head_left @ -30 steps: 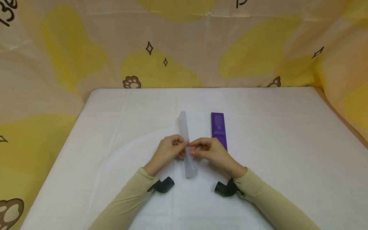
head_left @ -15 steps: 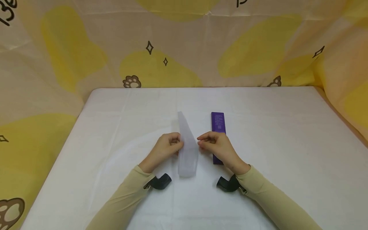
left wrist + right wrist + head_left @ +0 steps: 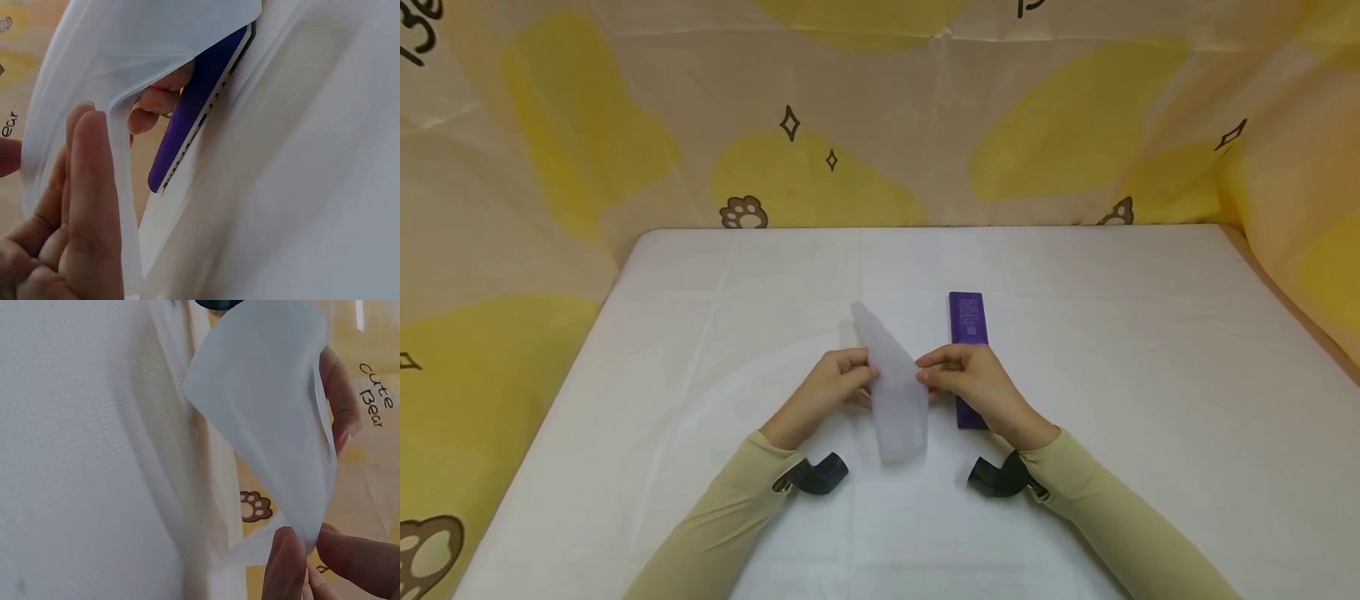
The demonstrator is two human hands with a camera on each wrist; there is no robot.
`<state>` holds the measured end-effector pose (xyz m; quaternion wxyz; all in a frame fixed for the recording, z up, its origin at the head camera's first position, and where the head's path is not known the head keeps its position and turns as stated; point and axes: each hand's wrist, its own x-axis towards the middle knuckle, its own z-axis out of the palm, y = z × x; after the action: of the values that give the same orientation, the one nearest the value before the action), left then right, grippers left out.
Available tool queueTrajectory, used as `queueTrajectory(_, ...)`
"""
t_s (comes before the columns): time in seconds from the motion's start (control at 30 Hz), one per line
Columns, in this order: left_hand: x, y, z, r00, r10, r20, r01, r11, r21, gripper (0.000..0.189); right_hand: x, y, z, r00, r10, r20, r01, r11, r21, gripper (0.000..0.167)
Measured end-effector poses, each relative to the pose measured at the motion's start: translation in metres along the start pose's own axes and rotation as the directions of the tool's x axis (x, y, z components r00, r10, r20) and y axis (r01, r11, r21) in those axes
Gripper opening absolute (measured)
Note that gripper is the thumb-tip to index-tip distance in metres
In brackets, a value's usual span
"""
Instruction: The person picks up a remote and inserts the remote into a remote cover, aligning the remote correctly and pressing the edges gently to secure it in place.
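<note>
A thin, translucent white sheet [image 3: 899,417], partly folded lengthwise, stands between my two hands in the head view. My left hand [image 3: 831,382] holds its left edge, thumb in front and fingers behind. At the opposite edge, my right hand [image 3: 976,385] pinches the sheet between thumb and forefinger. The right wrist view shows that pinch at the narrow lower corner of the sheet [image 3: 269,394], which bows outward above it. Just under my right hand lies a long purple box [image 3: 968,318] with pale printing, its middle hidden by the hand.
A white cloth [image 3: 1112,350] covers the table. A yellow and beige patterned curtain [image 3: 880,108] hangs along its back and sides. Black wrist mounts [image 3: 822,474] stick out from both sleeves, close to the tabletop.
The narrow sheet has turned and opened out wider toward me. My right hand let go of it, moved slightly right, and now pinches its right edge. The purple box stays put.
</note>
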<state>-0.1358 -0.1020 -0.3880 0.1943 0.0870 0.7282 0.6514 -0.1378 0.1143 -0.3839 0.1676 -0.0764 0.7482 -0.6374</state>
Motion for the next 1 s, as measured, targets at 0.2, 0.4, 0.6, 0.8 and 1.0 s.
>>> queueTrajectory(0.2, 0.005, -0.011, 0.008, 0.988, -0.107, -0.108, 0.115, 0.991, 0.07, 0.034, 0.0, 0.001, 0.002, 1.0, -0.006, -0.006, 0.006, 1.0, -0.01, 0.024)
queueTrajectory(0.4, 0.006, -0.017, 0.013, 0.991, -0.078, -0.113, 0.079, 0.997, -0.001, 0.04, 0.0, 0.003, 0.003, 1.0, -0.022, 0.005, 0.022, 1.0, 0.004, 0.026)
queueTrajectory(0.6, 0.005, -0.016, 0.013, 0.992, -0.055, -0.11, 0.039, 0.988, -0.147, 0.038, 0.001, 0.0, 0.001, 1.0, -0.024, 0.004, 0.024, 0.999, 0.028, 0.027)
queueTrajectory(0.8, 0.007, -0.015, 0.013, 0.995, -0.052, -0.088, 0.032, 0.974, -0.223, 0.038, 0.0, -0.003, -0.01, 0.999, -0.017, -0.043, 0.018, 1.0, 0.009, 0.028)
queueTrajectory(1.0, 0.005, -0.017, 0.012, 0.994, -0.064, -0.09, 0.04, 0.968, -0.247, 0.037, -0.008, 0.0, -0.023, 0.997, -0.011, -0.07, 0.009, 1.0, -0.024, 0.028)
